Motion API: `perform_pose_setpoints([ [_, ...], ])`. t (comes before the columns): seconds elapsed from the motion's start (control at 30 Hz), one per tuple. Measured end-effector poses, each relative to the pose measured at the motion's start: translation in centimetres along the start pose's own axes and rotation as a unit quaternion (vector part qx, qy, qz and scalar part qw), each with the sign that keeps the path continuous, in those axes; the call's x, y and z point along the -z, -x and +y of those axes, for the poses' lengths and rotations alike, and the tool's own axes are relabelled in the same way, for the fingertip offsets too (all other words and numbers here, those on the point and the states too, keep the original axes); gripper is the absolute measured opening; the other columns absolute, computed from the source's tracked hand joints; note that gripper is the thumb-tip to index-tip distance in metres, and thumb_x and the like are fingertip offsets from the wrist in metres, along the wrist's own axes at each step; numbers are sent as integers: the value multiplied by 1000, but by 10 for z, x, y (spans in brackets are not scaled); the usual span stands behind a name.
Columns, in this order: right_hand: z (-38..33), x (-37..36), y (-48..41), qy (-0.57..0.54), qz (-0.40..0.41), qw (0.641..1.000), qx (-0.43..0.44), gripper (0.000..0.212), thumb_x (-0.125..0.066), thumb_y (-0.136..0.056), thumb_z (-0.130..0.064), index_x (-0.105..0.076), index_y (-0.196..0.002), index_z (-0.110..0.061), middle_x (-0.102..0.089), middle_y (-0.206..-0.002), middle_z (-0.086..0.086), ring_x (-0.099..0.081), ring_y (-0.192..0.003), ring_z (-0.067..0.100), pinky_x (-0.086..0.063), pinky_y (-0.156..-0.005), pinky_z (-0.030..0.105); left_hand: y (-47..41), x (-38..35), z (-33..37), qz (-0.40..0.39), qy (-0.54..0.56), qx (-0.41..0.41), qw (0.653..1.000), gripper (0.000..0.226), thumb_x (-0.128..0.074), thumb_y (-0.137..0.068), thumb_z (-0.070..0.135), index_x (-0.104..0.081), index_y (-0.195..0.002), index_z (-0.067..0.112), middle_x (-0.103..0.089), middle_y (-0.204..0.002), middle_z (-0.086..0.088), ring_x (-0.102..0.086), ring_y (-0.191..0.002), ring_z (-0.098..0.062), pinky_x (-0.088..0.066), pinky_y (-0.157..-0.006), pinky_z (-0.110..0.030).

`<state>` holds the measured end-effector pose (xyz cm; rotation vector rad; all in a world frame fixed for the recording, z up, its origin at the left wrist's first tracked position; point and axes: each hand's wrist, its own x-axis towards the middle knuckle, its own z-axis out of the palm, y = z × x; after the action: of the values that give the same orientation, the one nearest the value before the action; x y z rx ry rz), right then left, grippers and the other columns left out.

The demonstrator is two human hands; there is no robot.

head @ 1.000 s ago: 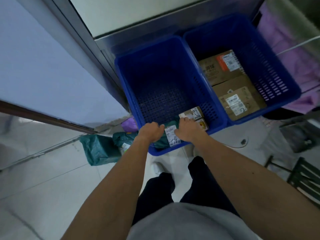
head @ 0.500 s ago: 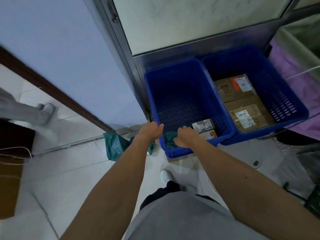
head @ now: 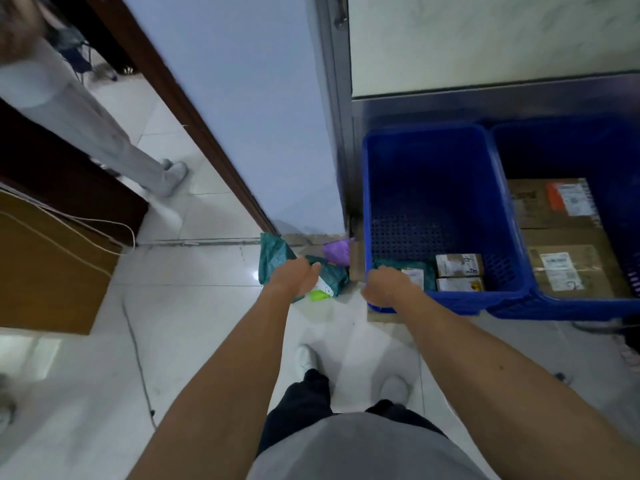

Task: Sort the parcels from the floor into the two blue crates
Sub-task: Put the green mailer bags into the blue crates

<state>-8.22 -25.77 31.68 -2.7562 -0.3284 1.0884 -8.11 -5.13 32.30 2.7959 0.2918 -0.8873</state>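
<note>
Both arms stretched forward and down. Left hand [head: 294,277] is over a green parcel [head: 334,273] on the floor just left of the left blue crate [head: 433,174], fingers loose and gripping nothing. Right hand [head: 388,285] is at that crate's near-left corner with its fingers hidden, so grip can't be told. In the crate's near end: green bag [head: 388,264], two small cardboard boxes [head: 459,265]. A second green parcel [head: 273,254] and a purple parcel [head: 337,251] also lie left of the crate. The right blue crate [head: 616,157], against its right side, holds two big boxes [head: 571,271].
</note>
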Motion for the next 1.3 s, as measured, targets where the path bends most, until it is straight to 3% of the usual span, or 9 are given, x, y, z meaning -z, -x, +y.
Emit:
perform_pose_setpoints([
  [0.13,-24,3,-11,15,-5,1000,3,39,-44,-98,-28,-55,-127,-5,-57,-127,15,-56,-113,32,-45,-89,39,-1,3,-24,-10,-5,-20,1000,40,-26,-104,23,-57,-116,2,-61,-115,-22,-53,-91,-37,-38,-73,-37],
  [0.27,-56,2,-31,10,-21,1000,-10,35,-44,-97,-24,-57,-123,-5,-58,-124,14,-58,-109,33,-48,-89,40,-23,1,-55,-16,69,-5,997,30,-31,-103,9,-50,-124,-1,-59,-117,-23,-60,-104,-39,-43,-73,-39],
  [0.37,-79,-4,-54,-7,-21,999,-33,35,-45,-97,-25,-58,-122,-6,-61,-125,15,-60,-110,34,-49,-91,40,-47,5,-74,-27,101,-11,994,33,-32,-105,13,-47,-132,1,-58,-121,-23,-60,-111,-39,-48,-86,-43],
  [0.5,-112,-12,-83,-45,-41,996,-71,41,-45,-98,-29,-55,-130,-6,-58,-132,14,-57,-118,34,-46,-91,40,-82,15,-105,-69,108,-31,991,36,-35,-106,23,-59,-117,-2,-62,-117,-22,-59,-112,-39,-49,-94,-43],
  [0.67,-135,-26,-126,-100,-62,984,-135,46,-44,-98,-30,-51,-134,-3,-53,-137,17,-55,-120,36,-43,-84,39,-134,25,-138,-113,120,-42,985,42,-40,-103,34,-66,-113,3,-67,-115,-16,-62,-110,-35,-46,-88,-35],
  [0.73,-137,-33,-143,-107,-86,980,-148,50,-42,-100,-33,-47,-141,-4,-49,-143,17,-52,-125,35,-43,-92,40,-156,19,-147,-113,116,-58,985,38,-41,-101,35,-64,-98,5,-67,-105,-17,-63,-103,-36,-47,-86,-38],
  [0.8,-133,-43,-165,-116,-92,977,-150,47,-41,-100,-34,-51,-136,-6,-54,-137,16,-55,-119,33,-44,-85,37,-176,10,-154,-105,117,-59,986,34,-42,-99,33,-59,-87,6,-63,-92,-14,-63,-97,-36,-47,-80,-39],
  [1.03,-121,-96,-265,-108,-105,979,-135,42,-42,-97,-33,-56,-128,-8,-58,-127,13,-57,-113,29,-40,-79,31,-274,-57,-187,-123,92,10,988,40,-41,-104,31,-64,-121,4,-66,-121,-17,-60,-114,-35,-46,-91,-35],
  [1.3,-135,-176,-375,-77,-143,981,-109,44,-43,-98,-34,-55,-133,-10,-56,-134,12,-55,-121,29,-42,-89,33,-355,-146,-244,-36,22,82,996,33,-45,-95,23,-56,-120,4,-59,-117,-18,-59,-106,-38,-51,-90,-45],
])
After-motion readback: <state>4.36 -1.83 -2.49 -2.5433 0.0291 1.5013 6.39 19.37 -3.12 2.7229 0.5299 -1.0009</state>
